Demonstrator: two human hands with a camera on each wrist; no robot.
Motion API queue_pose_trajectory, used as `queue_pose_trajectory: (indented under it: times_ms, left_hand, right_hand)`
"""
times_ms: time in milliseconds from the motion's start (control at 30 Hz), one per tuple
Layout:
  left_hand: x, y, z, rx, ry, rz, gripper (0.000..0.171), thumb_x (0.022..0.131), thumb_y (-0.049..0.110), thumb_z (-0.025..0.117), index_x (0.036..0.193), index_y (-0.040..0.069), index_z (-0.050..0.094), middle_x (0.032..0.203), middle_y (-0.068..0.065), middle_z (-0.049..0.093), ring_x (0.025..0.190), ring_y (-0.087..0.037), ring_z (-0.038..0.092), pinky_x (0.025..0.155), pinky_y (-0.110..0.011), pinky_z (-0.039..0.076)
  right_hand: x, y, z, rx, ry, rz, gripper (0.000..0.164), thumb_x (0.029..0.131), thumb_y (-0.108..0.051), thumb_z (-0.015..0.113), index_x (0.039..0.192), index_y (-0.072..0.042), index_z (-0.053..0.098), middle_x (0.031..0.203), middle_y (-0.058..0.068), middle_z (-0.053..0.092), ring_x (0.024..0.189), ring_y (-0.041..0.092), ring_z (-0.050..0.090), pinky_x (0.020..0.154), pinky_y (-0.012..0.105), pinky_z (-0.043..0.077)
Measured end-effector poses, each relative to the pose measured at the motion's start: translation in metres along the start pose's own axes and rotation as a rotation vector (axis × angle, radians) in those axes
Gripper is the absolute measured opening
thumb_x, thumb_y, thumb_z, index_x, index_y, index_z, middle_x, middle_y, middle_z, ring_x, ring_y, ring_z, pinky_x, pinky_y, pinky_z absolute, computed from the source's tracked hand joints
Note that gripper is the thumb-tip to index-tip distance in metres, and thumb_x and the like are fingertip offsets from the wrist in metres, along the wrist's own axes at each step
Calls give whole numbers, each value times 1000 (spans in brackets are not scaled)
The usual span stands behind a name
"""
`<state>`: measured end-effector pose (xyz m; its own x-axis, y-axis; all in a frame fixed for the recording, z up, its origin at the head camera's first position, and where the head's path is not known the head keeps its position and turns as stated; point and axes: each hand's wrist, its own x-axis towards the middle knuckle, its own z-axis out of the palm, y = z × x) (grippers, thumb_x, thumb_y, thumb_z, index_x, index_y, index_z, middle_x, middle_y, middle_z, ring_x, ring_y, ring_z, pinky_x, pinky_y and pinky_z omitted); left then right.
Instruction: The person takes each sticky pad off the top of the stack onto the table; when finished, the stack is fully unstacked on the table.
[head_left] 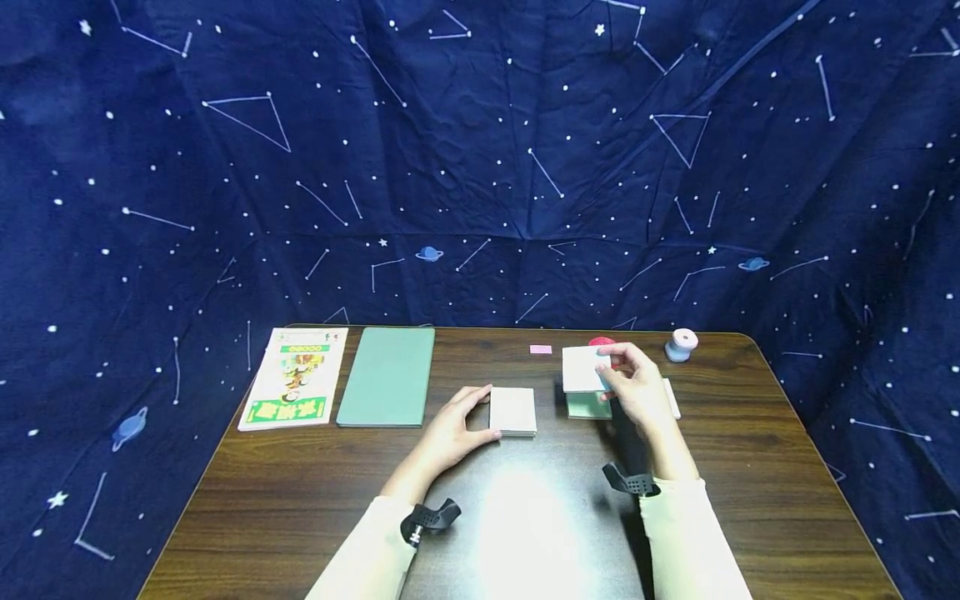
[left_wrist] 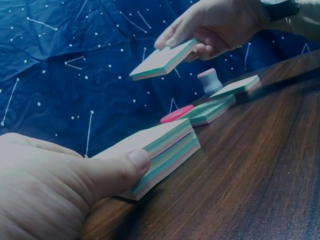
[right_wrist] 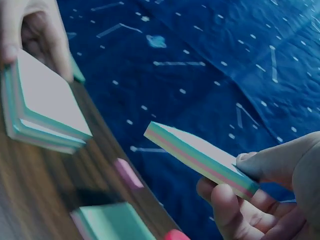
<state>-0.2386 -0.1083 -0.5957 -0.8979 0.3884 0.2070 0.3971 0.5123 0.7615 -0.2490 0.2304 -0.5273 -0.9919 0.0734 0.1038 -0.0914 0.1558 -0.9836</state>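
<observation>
My left hand (head_left: 452,429) holds a stack of two sticky note pads (head_left: 513,408) on the table, thumb at the near side and fingers at the far side. The stack has a white top and multicoloured layered edges (left_wrist: 165,159). Raised above the table, my right hand (head_left: 636,387) pinches another sticky note pad (head_left: 581,369) between thumb and fingers; it is white on top with striped edges (right_wrist: 200,162). Under it lies a green-topped pad (head_left: 588,408), partly covered in the head view. In the left wrist view, a red disc (left_wrist: 176,114) sits beside that green pad.
Right of the right hand lies a white-topped pad (head_left: 672,398), partly hidden. A pink-and-blue spool-shaped object (head_left: 681,345) stands at the back right. A small pink block (head_left: 540,349) lies at the back. Leftward are a green notebook (head_left: 387,377) and an illustrated booklet (head_left: 295,377).
</observation>
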Motion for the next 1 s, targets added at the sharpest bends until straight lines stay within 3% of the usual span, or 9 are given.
queue_pose_trajectory:
  times_ms: [200,533,833,1000]
  left_hand:
    - [1,0,1,9,6,-1,82,87,21,94,157,0,56,144,-11,68,141,-30,62,124,-52,45]
    - [1,0,2,18,-7,-37,83,88,25,93,158,3,55,149,-10,65,145,-31,59,126,-53,44]
    - [1,-1,2,15,-10,-41,84,89,24,92,160,3,53,149,-8,65,145,-30,59,127,-52,43]
    - [1,-1,2,20,-9,-39,84,90,26,92,160,3,53,150,-8,64,146,-30,59,126,-52,43]
  right_hand:
    - [0,-2,-35,-31,101,3,40,100,3,72,138,10,60,99,-2,70,73,3,67,61,23,62]
    - [-1,2,-79,-12,330,53,41,98,10,70,138,8,62,89,-11,66,68,-1,62,56,19,59]
    - [-5,10,-107,-94,431,101,40,100,7,67,141,6,64,88,-14,65,70,-4,62,58,19,60]
    - [-12,20,-126,-144,479,177,41,101,5,65,143,4,63,88,-16,61,73,-4,60,58,19,59]
